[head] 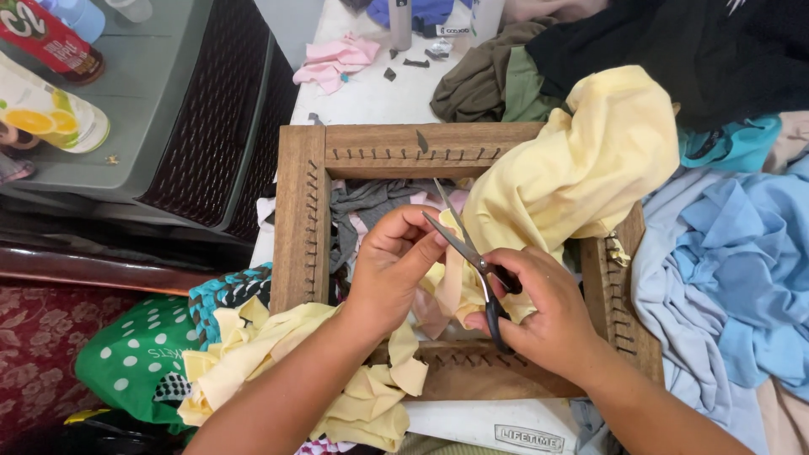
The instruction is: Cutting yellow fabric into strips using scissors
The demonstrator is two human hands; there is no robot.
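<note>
At the far left, a grey plastic drawer unit (168, 109) carries a red bottle (50, 38) and a carton printed with orange slices (50, 109). Below it lies a green bag with white dots (135, 354), and beside that a heap of cut pale yellow fabric strips (253, 354) spills over the near left corner of a square wooden loom frame studded with nails (302, 227). The frame rests on a white table (371, 97), where a scrap of pink cloth (337, 59) sits farther back.

Over the middle of the frame, the left hand (392, 270) pinches the edge of a pale yellow cotton garment (581, 168) between thumb and fingertips, holding it taut. Just to its right, the right hand (548, 312) has its fingers closed through the black handles of a pair of steel scissors (472, 257), whose blades stand partly open and point up and away, close to the left thumb and against the yellow cloth. The bulk of that garment is bunched over the frame's far right corner. Farther right lie dark clothes (691, 50), a teal piece (733, 147) and light blue garments (742, 278).
</note>
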